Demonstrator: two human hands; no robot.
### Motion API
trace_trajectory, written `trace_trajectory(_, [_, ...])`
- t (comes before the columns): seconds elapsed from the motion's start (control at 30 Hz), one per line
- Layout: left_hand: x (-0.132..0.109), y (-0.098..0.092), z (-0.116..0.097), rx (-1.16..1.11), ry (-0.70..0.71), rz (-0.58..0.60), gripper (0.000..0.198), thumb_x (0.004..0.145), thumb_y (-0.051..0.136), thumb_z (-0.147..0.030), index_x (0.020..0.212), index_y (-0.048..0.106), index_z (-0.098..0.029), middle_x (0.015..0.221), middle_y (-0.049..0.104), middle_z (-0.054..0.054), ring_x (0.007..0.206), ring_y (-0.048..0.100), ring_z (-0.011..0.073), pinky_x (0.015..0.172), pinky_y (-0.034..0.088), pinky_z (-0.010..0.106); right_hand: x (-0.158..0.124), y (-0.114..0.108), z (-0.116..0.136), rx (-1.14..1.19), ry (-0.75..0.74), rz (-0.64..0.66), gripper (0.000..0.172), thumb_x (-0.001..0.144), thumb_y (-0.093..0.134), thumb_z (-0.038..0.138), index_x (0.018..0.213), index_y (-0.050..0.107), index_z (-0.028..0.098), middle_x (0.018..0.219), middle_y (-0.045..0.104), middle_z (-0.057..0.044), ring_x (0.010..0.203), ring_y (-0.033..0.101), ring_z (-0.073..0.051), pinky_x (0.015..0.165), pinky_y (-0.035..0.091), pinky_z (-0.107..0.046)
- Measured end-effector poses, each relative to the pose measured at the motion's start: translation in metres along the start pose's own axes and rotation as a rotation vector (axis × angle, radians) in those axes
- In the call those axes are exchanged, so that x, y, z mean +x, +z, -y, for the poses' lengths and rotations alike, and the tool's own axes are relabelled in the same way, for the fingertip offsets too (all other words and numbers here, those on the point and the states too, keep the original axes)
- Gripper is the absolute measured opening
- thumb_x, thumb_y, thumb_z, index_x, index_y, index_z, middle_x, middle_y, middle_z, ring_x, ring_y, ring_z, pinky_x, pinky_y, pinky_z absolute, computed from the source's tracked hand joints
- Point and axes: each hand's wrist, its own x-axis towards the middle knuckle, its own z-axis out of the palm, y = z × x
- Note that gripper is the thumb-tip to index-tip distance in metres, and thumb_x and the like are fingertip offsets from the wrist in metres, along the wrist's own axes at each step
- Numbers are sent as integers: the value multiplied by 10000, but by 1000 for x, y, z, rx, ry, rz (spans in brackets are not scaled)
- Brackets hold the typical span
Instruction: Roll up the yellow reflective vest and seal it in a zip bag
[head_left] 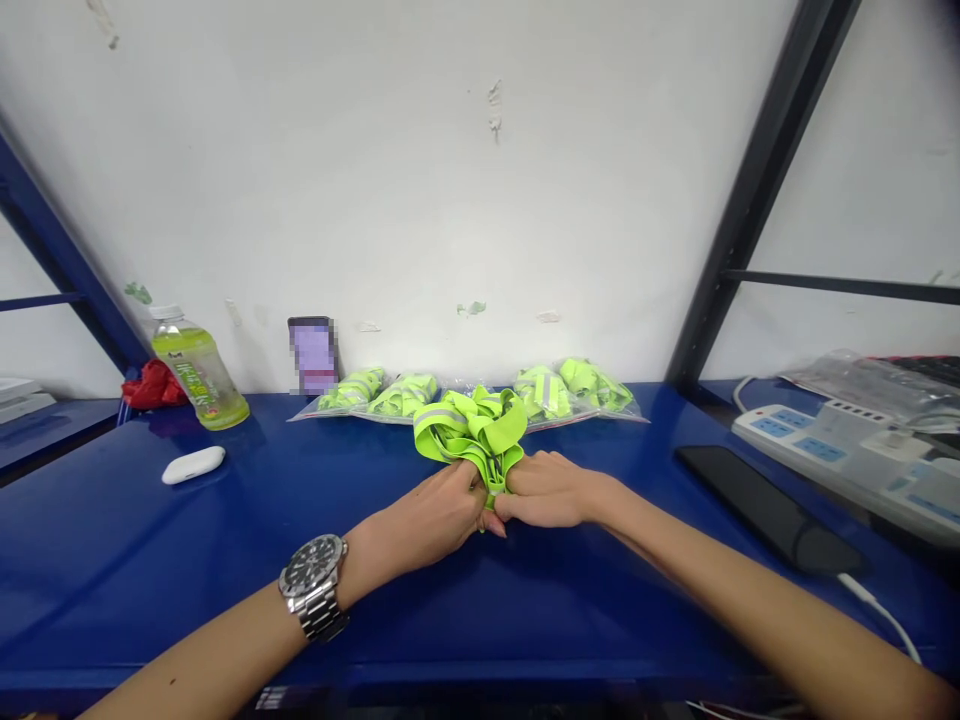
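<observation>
One blue table (150, 560). Along its back I count four neon-yellow bundles (405, 396) in clear plastic — two left, two right. In front of them, at the middle, is one loose reflective strap (501, 432) — my left hand (448, 500) and right hand (546, 490) both grip its lower end. One bottle (196, 375), two phones (772, 510), one wristwatch (313, 580), one white case (193, 465).

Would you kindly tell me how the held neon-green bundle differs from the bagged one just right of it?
The held bundle is gripped by the left hand and right hand; the bagged bundle lies on the table. The held bundle is bare; the bagged bundle sits in clear plastic. The held bundle is nearer the camera, the bagged bundle nearer the wall. Both are neon green with grey bands.
</observation>
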Motion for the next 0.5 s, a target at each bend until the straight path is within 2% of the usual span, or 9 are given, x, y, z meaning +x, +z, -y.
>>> trace_trajectory(0.07, [3,1,3,-60,6,4,302,966,421,-261,847,660,-120,769,520,77,775,485,190,687,440,281,4,-8,-8,145,-37,117,331,844,412,420,740,653,217,783,612,-12,673,541,-178,605,372,-279])
trace_trajectory(0.17, [8,3,8,-222,-26,-45,271,950,483,-285,853,693,-144,821,528,62,765,504,156,692,443,245,10,-17,-29,307,-108,412,239,789,526,348,648,562,159,667,516,-2,613,467,-137,588,373,-265])
trace_trajectory(0.23, [11,4,10,-291,-40,-75,250,942,506,-285,847,705,-167,811,518,44,742,506,140,690,443,232,13,-19,-44,393,-200,513,215,791,547,329,675,530,149,668,499,4,626,469,-124,612,402,-256])
trace_trajectory(0.3, [11,6,10,-282,-55,-96,246,944,499,-268,847,698,-162,801,511,40,722,500,136,682,443,234,14,-18,-55,491,-300,511,212,823,530,340,741,519,145,696,506,1,639,480,-118,622,423,-251])
trace_trajectory(0.37, [11,8,7,-229,-81,-106,250,949,472,-231,827,666,-130,819,514,56,723,496,143,679,447,248,14,-15,-57,527,-327,455,195,830,536,334,776,507,148,702,514,0,626,489,-117,595,428,-242])
trace_trajectory(0.5, [7,10,0,-151,-133,-93,264,959,419,-207,772,583,-119,818,512,71,739,494,164,679,443,285,14,-12,-40,332,-209,256,149,773,634,268,762,541,151,667,544,4,575,519,-121,547,420,-231])
